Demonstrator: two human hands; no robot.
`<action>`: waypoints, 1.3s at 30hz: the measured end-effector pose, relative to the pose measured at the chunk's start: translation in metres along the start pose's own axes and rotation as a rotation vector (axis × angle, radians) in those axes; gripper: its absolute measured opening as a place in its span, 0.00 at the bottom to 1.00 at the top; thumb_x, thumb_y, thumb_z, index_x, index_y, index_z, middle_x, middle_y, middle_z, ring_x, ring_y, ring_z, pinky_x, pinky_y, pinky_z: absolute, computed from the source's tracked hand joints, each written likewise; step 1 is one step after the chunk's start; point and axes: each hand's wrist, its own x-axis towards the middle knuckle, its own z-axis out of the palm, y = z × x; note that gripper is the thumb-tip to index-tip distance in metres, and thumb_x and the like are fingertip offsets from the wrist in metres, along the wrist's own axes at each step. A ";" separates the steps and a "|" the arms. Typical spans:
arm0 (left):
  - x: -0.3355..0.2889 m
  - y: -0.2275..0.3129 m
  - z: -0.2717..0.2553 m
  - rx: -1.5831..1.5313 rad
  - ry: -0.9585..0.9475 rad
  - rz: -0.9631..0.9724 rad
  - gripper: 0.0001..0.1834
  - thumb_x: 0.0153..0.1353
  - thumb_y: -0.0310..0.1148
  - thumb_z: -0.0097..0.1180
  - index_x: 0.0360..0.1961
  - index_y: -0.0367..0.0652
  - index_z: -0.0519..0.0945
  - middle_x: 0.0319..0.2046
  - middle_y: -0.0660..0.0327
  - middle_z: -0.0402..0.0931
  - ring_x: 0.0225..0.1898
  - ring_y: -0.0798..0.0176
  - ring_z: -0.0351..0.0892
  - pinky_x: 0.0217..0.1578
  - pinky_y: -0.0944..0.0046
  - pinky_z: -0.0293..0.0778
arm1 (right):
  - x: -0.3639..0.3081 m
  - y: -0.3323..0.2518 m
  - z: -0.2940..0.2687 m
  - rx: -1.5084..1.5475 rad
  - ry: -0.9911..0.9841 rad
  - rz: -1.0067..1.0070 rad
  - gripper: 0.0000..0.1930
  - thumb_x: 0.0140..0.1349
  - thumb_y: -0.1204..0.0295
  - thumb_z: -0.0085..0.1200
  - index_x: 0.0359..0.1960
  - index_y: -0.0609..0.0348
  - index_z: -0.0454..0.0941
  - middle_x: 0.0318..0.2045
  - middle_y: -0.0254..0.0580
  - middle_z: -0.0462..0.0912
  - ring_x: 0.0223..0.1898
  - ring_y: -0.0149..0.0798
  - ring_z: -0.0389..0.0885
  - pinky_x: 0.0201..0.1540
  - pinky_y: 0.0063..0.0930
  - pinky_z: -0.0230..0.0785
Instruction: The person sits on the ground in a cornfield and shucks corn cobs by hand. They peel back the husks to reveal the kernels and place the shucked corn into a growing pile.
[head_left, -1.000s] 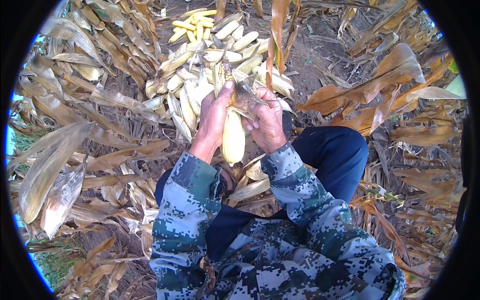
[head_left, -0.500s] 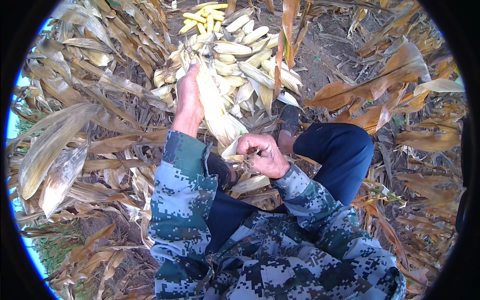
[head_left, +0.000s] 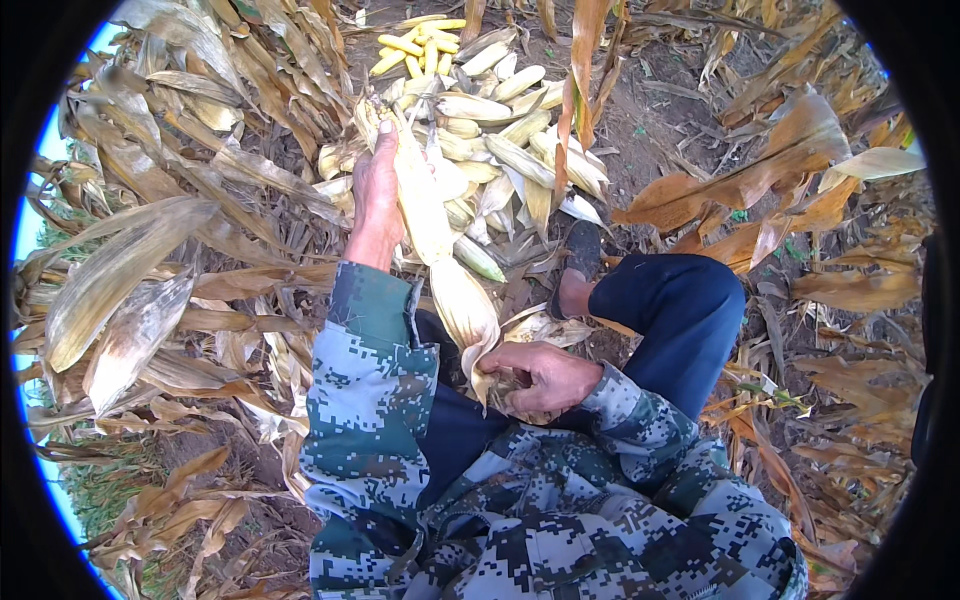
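Note:
My left hand (head_left: 375,195) is closed round an ear of corn (head_left: 421,195), thumb lying along it near its far end. From the ear's near end a long pale corn husk (head_left: 463,305) trails toward my lap. Its near tip is pinched in the fingers of my right hand (head_left: 548,375), low in front of my body. The husk looks stretched between the two hands. Just past the left hand lies a heap of corn ears in their husks (head_left: 520,155). Bare yellow corn cobs (head_left: 425,42) lie together at the heap's far end.
Dry corn stalks and leaves crowd the left side, with a broad leaf (head_left: 125,250) sticking up. A brown upright leaf (head_left: 580,90) stands by the heap's right edge. More dry leaves (head_left: 740,175) spread at the right. My bent leg (head_left: 675,310) and shoe (head_left: 582,248) are near the right hand.
My right hand has moved down toward my lap, drawing the husk out longer from the ear. The left hand keeps its hold on the ear in nearly the same place.

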 end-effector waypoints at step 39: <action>-0.056 -0.062 0.060 0.418 -0.009 0.183 0.16 0.67 0.36 0.55 0.36 0.30 0.83 0.27 0.55 0.83 0.30 0.62 0.81 0.34 0.59 0.76 | 0.090 0.023 -0.020 1.158 0.846 0.026 0.20 0.69 0.66 0.62 0.58 0.63 0.78 0.45 0.38 0.85 0.42 0.30 0.84 0.45 0.27 0.77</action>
